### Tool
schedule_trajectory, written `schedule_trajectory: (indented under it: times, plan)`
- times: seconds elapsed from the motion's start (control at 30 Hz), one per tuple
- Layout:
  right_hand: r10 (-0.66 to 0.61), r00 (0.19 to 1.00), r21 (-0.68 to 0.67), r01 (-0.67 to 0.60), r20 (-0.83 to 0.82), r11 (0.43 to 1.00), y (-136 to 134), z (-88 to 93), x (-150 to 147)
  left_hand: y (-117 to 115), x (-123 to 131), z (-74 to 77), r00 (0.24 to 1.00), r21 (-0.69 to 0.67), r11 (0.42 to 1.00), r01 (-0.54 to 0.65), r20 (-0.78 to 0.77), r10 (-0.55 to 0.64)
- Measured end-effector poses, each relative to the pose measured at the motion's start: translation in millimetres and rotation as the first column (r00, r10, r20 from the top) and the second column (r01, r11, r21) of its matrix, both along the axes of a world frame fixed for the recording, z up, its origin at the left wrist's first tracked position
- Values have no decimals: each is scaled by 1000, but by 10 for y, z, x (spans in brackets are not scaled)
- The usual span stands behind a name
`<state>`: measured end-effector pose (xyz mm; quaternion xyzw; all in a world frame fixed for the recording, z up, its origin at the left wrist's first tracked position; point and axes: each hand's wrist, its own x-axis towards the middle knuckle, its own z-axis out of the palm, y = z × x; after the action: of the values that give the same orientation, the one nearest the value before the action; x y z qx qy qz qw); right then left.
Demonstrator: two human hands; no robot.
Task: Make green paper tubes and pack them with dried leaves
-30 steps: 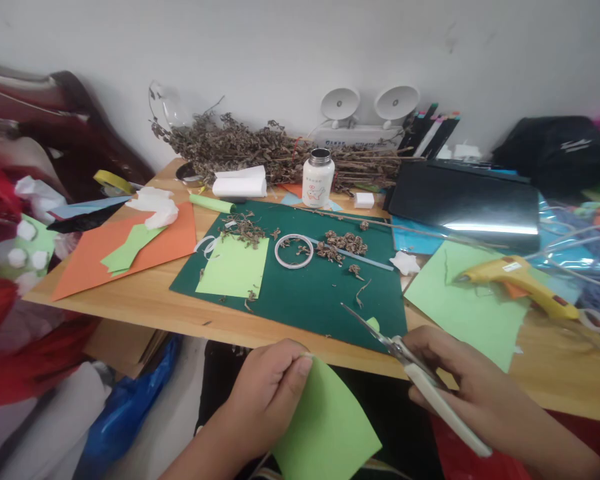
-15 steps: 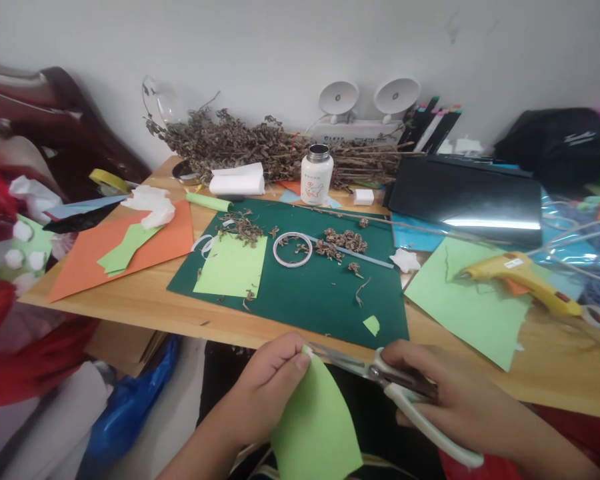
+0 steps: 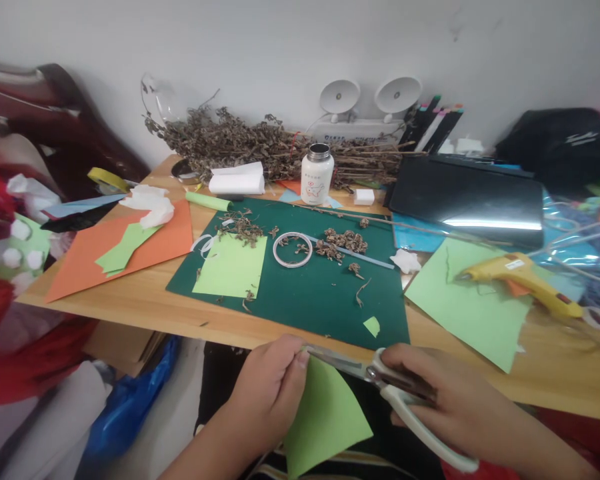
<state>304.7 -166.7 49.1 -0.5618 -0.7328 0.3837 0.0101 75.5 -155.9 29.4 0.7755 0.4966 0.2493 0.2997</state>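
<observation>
My left hand [image 3: 270, 387] pinches the top corner of a sheet of light green paper [image 3: 327, 420], which hangs down over my lap. My right hand [image 3: 445, 393] is wrapped round the white handles of a pair of scissors [image 3: 373, 375]. Their blades point left and meet the paper's upper edge beside my left thumb. Behind both hands lies a dark green cutting mat [image 3: 300, 300] with a pale green sheet [image 3: 230, 270], a ring of tape [image 3: 293, 250], dried flower heads [image 3: 347, 241] and a small green scrap [image 3: 372, 326] on it.
A yellow glue gun [image 3: 523, 275] rests on green paper [image 3: 460, 300] at the right. An open white bottle [image 3: 317, 177] stands behind the mat, before a bundle of dried plants [image 3: 230, 143]. Orange paper [image 3: 87, 267] lies on the left, a black tablet-like slab [image 3: 470, 200] at the back right.
The green paper has turned, its lower end swinging slightly right. My left hand has rotated a little with it, and the scissors have shifted slightly left along its edge.
</observation>
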Motion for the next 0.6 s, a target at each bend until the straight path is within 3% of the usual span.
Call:
schedule_trajectory:
  times: [0.6]
  plan:
    - [20, 999, 40, -22, 41, 999, 6, 9, 10, -12, 11, -18, 998, 53, 998, 23, -64, -20]
